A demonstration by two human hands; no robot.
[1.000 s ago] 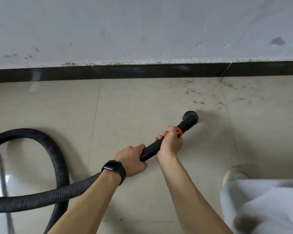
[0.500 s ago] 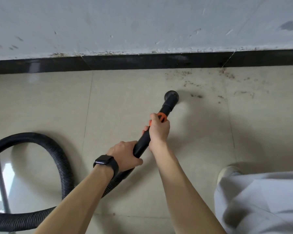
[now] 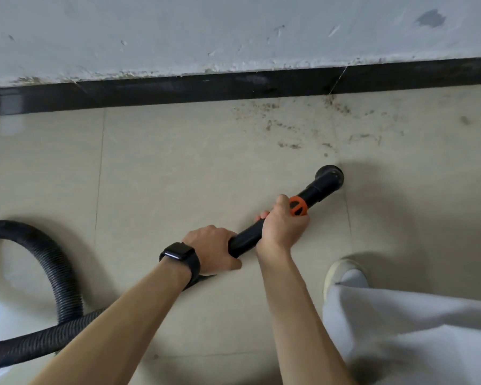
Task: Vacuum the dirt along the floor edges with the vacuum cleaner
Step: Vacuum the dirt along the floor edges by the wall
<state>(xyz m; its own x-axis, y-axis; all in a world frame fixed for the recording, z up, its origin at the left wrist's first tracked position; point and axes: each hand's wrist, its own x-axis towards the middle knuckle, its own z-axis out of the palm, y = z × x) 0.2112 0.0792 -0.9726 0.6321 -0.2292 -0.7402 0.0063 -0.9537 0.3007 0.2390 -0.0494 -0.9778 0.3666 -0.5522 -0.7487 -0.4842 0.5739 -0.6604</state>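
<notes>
Head camera looks down at a pale tile floor [image 3: 164, 176]. Nearest, at the bottom right, is a grey trouser leg [image 3: 414, 334], and a light shoe [image 3: 342, 273] peeks out just past it. Two bare arms reach out from the bottom of the view.

On the left, a thick black ribbed hose [image 3: 64, 276] makes a big loop on the floor and runs toward the hands.

The left hand [image 3: 211, 250] has a black watch [image 3: 179, 255] on its wrist. Its fingers are curled tight around the near end of the black vacuum pipe [image 3: 245, 240]. The right hand [image 3: 282, 226] is a bit farther along and to the right. It also grips the pipe, just behind an orange ring [image 3: 298, 206], and its thumb lies next to the ring.

The pipe slants away to the right. Its round black end [image 3: 329, 176] points down at the floor, right on a line between two tiles. I cannot tell if it touches the tile.

Just past that round end lies the dirt [image 3: 289, 129], brown crumbs and specks spread over the tiles up to the edge of the floor.

Farther still, a shiny black strip [image 3: 178, 90] runs along the bottom of the wall [image 3: 206, 29]. The wall is pale grey with small marks and chipped paint.
</notes>
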